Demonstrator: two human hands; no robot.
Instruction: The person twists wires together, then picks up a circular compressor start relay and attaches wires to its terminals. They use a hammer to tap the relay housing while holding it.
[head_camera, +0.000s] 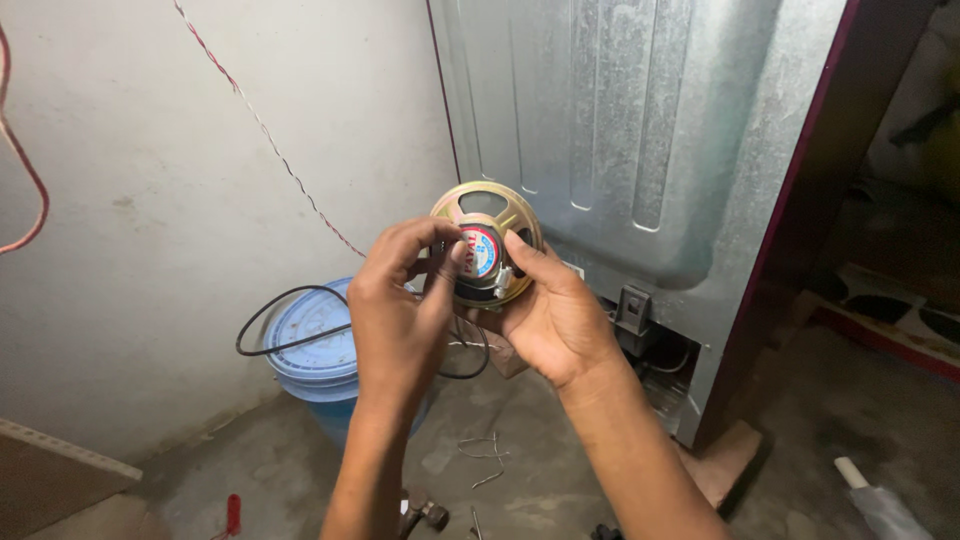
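Down near the floor (560, 480), a red-handled tool (232, 514), a small metal part (425, 514) and loose bits of wire (483, 448) lie scattered on the concrete. Up at mid-height, both hands close around a small round speaker (487, 243): the left hand (398, 310) pinches its left rim with curled fingers, the right hand (555, 315) cups it from below, thumb over the magnet. It looks light and stiff at the metal frame, but the cone would be fragile, so the rim is the safe grip. Behind sits a blue lidded bucket (312, 345) draped with a black cable (280, 325), then the metal back of an appliance (620, 130) and the wall (150, 200).
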